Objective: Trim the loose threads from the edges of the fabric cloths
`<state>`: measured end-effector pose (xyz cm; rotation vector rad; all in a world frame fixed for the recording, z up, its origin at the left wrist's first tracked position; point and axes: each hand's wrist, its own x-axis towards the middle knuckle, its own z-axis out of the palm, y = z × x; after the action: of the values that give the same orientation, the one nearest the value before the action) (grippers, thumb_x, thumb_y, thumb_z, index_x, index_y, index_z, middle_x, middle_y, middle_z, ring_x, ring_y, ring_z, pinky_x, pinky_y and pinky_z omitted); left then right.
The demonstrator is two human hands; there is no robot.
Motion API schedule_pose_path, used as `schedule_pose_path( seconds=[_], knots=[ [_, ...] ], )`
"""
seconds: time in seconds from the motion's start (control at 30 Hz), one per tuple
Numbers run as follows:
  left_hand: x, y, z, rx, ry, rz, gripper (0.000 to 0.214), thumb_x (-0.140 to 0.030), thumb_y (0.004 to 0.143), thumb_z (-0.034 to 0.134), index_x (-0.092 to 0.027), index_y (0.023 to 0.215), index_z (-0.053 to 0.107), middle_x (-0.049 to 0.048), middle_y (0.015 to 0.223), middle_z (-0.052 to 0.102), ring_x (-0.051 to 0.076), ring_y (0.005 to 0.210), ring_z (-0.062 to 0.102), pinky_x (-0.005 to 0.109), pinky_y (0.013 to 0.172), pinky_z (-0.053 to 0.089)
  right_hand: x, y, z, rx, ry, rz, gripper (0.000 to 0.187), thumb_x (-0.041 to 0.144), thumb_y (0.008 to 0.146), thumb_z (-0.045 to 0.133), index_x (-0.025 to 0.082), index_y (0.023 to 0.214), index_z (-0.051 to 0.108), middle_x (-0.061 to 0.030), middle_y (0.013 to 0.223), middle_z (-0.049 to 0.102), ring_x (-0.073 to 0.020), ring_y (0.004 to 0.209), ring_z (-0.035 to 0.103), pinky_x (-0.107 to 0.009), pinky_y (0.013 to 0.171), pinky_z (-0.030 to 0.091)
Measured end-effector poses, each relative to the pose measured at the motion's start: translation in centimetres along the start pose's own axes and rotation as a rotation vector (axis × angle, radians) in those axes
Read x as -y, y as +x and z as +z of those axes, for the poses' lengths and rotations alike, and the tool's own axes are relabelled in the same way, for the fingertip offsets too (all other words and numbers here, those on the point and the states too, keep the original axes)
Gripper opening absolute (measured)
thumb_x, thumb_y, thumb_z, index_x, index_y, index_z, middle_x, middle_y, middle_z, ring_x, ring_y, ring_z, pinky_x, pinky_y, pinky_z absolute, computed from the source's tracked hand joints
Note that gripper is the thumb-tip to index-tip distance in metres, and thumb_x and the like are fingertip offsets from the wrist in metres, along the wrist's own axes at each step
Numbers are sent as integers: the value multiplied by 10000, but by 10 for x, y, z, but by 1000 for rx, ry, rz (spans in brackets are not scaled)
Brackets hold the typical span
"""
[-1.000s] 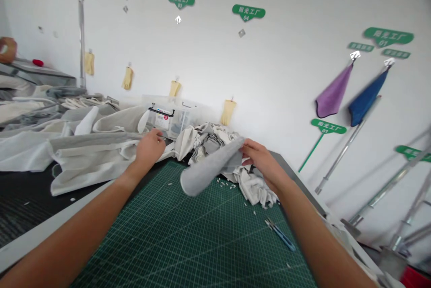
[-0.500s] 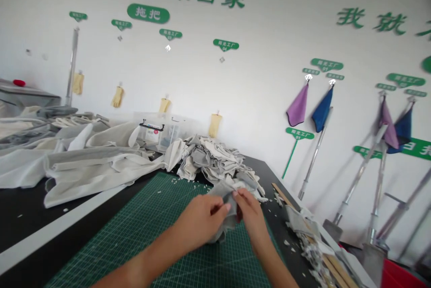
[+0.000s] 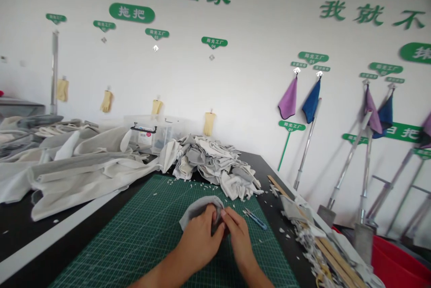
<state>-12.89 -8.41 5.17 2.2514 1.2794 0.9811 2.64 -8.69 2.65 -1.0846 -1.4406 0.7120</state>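
Note:
A piece of grey cloth (image 3: 193, 211) is held between my two hands above the green cutting mat (image 3: 141, 229). My left hand (image 3: 202, 234) is closed on it, with part of the cloth folded over beyond the fingers. At the cloth's right edge, the thumb and fingers of my right hand (image 3: 237, 234) pinch it. The fingertips meet closely, and the lower part of the cloth is hidden behind the hands. To the right of my right hand, a blue utility knife (image 3: 256, 219) lies on the mat.
A heap of grey and white cloth pieces (image 3: 212, 157) sits behind the mat. Long fabric sheets (image 3: 84, 175) spread to the left, before a clear plastic box (image 3: 148, 133). Wooden strips (image 3: 333, 256) and scraps line the right edge. A red bucket (image 3: 400, 261) stands beyond.
Both hands have come lower and nearer with the cloth, away from the heap. The utility knife on the mat is now visible. The whole view has shifted to the right.

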Motion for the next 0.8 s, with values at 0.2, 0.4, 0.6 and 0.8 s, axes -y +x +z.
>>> schedule_pose_path(
  seconds=[0.2,0.4,0.6,0.8],
  knots=[
    [0,5,-5,-12,-42,63,197,-300,966,437,-217,1116,532,63,992,704,207,883,675,300,769,440,7,-6,0,1,-189,-78,378,437,1003,469,175,733,506,23,723,495,-124,691,461,-221,642,348],
    [7,12,-7,156,-371,12,273,-441,961,434,-214,1022,573,42,916,687,175,753,657,244,577,484,5,-5,-4,-85,-342,-123,358,398,1012,442,175,744,525,23,710,514,-125,680,480,-219,628,329],
    [16,19,1,164,-450,16,271,-414,955,428,-213,1012,601,35,918,684,171,752,650,212,516,465,2,-4,-5,-84,-493,-180,349,384,997,466,181,716,507,24,686,506,-125,660,501,-218,628,337],
    [18,22,-10,-76,-243,34,255,-305,983,366,-233,1072,593,39,1012,697,189,915,659,285,824,475,11,-1,-8,-131,-597,-152,298,429,1021,403,210,918,577,10,766,595,-150,687,558,-229,668,361]
  ],
)
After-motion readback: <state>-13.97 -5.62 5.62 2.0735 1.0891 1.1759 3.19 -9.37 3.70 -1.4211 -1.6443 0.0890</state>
